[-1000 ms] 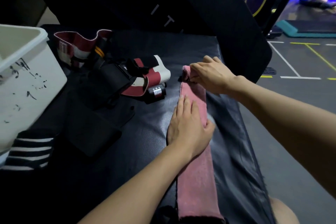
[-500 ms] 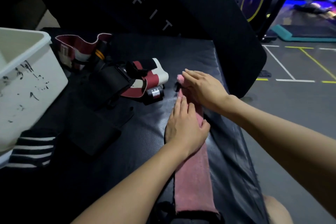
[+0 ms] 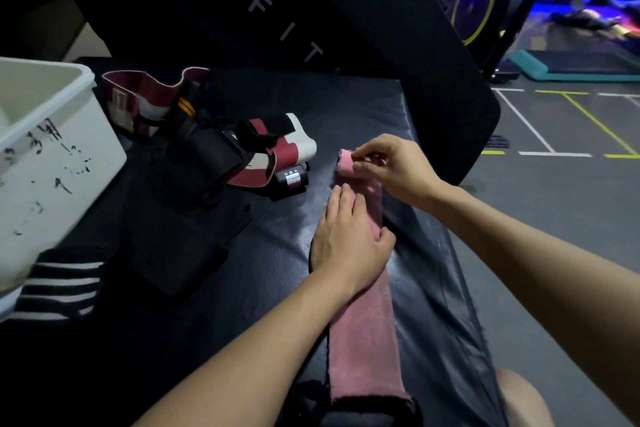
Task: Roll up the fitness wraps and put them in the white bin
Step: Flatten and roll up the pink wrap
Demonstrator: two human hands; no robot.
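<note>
A black padded desk (image 3: 263, 281) fills the foreground, its surface dimpled and faintly shiny. Behind it leans a large black pad (image 3: 346, 28) printed with the pale letters "F I T". To the right, grey gym flooring (image 3: 561, 204) carries white and yellow lines, with a yellow-rimmed exercise machine (image 3: 474, 7) and a teal-edged platform (image 3: 575, 66) under blue light beyond.

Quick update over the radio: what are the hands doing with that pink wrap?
Right hand pinching the rolled far end of the pink wrap. Left hand pressing flat on its middle. White bin waiting left; nothing blocking the roll.
</note>
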